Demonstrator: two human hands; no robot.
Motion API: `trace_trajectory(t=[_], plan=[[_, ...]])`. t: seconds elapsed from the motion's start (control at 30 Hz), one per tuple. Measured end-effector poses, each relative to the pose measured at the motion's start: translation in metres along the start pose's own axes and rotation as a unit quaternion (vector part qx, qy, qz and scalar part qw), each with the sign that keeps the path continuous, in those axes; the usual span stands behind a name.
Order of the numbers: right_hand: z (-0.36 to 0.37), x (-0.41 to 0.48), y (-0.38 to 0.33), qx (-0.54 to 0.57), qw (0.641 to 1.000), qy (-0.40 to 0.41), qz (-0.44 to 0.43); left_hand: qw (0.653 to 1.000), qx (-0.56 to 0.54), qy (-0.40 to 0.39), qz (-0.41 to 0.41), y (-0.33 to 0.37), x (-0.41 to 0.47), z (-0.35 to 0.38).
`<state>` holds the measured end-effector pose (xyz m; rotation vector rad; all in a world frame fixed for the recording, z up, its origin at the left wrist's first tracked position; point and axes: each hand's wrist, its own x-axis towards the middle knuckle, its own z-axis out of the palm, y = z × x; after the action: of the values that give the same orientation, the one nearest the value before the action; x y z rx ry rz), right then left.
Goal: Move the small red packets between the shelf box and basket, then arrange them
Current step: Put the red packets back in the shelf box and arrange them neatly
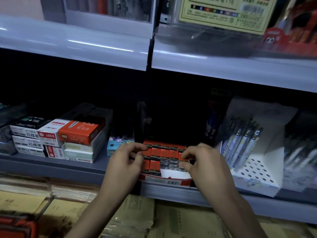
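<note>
At the front edge of the lower shelf (51, 166), an open red-and-white shelf box (165, 181) holds rows of small red packets (164, 152) packed side by side, with a bare white gap at its front right. The left hand (126, 163) curls its fingers onto the packets at the box's left side. The right hand (203, 163) pinches packets at the right side between thumb and curled fingers. Stacked stationery boxes (77, 134) sit toward the shelf's left end, and a white pen display (253, 152) stands just right of the box.
</note>
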<state>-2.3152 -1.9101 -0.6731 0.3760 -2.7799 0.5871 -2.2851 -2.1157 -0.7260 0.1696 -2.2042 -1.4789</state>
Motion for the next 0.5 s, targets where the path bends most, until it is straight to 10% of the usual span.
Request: trace_trajectory(t=[0.5], plan=[[0.008, -0.010, 0.007, 0.081, 0.995, 0.013, 0.052, 0.990, 0.039, -0.139, 0.009, 0.010, -0.017, -0.021]])
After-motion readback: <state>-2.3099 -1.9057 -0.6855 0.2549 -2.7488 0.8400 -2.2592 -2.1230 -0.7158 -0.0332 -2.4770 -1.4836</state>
